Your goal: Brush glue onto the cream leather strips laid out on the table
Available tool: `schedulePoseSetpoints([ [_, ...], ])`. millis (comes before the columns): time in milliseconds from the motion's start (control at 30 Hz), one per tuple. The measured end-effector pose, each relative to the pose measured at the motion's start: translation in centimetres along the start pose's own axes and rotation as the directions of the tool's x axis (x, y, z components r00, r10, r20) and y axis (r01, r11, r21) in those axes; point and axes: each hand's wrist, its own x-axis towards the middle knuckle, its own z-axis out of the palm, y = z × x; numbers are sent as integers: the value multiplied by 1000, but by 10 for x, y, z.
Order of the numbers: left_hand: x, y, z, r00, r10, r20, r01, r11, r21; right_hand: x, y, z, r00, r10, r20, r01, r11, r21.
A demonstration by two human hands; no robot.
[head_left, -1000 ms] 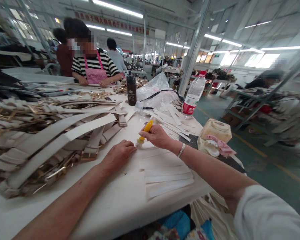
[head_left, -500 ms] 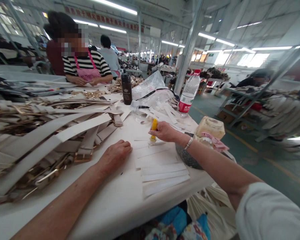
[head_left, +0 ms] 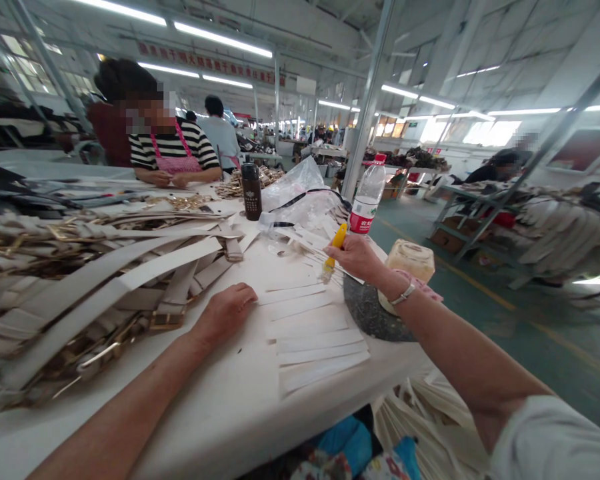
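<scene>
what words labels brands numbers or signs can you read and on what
"农夫": red label on clear bottle
"明火", "责任重于": overhead banner, the rest is blurred
dark bottle: print too small to read
pink apron: lettering too blurred
no readable numbers

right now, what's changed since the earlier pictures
The right hand has moved rightward across the pale strips with the yellow brush, away from the left hand and towards the dark round slab. Nothing was visibly picked up or let go. The left hand stays by the strips' left ends; the clear bottle and dark flask still stand behind.
</scene>
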Motion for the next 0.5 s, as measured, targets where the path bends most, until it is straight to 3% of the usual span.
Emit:
schedulePoseSetpoints([
  [100,12,2,-3,998,-40,-42,41,999,22,8,-8,-2,998,-21,-65,30,989,142],
  [167,23,6,-4,1000,-28,-12,29,997,71,15,-13,9,998,-37,-56,49,976,214],
  [333,36,9,5,986,-3,164,-26,985,171,35,-20,64,985,-140,105,94,930,356],
  [500,32,2,12,983,16,183,-55,976,210,49,-20,101,938,-253,235,142,903,406],
])
